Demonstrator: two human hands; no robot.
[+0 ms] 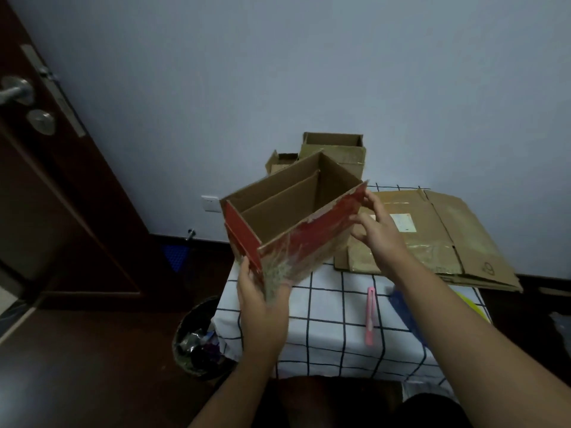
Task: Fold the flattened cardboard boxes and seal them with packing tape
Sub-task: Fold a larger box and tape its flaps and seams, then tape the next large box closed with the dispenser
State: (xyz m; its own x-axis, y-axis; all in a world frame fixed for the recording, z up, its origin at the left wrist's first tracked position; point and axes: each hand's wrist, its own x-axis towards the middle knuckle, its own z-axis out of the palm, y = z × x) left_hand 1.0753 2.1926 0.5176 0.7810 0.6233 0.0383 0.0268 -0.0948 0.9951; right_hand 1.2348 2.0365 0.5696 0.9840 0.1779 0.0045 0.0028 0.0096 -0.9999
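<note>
Red box (296, 220), erected, open-topped: left hand (262, 291) grips low corner, right hand (375, 230) pinches far rim; square walls before taping.

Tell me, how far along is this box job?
Two opened boxes already stand at the table's far edge. The left hand and right hand hold a red box opened into shape, top unsealed. Flattened cardboard still waits.

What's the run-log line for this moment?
red box opened, held above table | left hand grips bottom | right hand pinches corner | untaped
</note>
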